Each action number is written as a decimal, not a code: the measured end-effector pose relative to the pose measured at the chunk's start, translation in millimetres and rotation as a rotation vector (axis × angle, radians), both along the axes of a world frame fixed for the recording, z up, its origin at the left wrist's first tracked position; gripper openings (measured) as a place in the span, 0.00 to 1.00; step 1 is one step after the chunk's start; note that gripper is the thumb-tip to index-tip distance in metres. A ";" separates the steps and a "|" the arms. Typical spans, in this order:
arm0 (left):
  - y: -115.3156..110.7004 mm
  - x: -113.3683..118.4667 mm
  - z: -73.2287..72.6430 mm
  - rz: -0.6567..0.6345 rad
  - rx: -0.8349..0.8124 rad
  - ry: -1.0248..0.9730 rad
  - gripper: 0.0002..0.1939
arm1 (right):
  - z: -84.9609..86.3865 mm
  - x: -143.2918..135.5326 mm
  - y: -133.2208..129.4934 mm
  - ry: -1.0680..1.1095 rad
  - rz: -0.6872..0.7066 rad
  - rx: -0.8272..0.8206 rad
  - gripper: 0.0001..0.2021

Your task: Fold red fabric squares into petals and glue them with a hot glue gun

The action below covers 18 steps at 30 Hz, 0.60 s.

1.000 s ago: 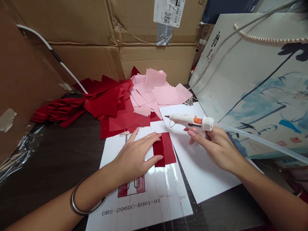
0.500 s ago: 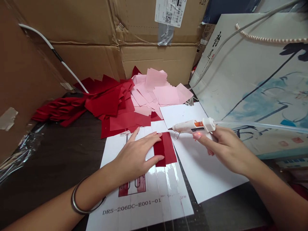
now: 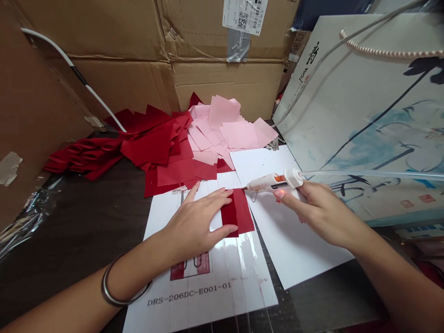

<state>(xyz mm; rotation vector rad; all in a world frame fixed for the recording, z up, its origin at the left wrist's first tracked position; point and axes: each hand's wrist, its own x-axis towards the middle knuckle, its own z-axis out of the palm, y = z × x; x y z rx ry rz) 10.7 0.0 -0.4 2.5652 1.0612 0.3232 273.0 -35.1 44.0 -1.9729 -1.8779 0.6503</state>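
My left hand lies flat with fingers apart, its fingertips and thumb pressing the left part of a red fabric piece. That piece rests on a printed sheet covered with clear tape. In my right hand is a white hot glue gun, its small light glowing red. The gun's nozzle points left, at the upper edge of the red piece; whether it touches cannot be told. A clear glue stick runs out of the gun's back. A wire stand hangs under the barrel.
Behind the sheet lie heaps of red pieces and pink pieces. A blank white sheet lies under the gun. Cardboard boxes wall the back and left; a painted paper bag leans at right, with a grey cable across it.
My right hand has moved the glue gun slightly left, so its nozzle is now over the upper edge of the red piece. My left hand stays in place.
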 end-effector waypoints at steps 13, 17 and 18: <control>-0.8 1.7 3.5 -0.066 0.080 0.006 0.19 | 0.9 -3.5 -1.0 -0.033 0.035 0.005 0.26; -1.3 1.2 2.4 -0.053 0.081 -0.002 0.19 | 0.8 -3.5 -1.5 -0.067 0.014 -0.012 0.27; -1.4 1.2 2.3 -0.051 0.081 -0.004 0.20 | 1.0 -3.6 -1.5 -0.076 0.015 -0.006 0.27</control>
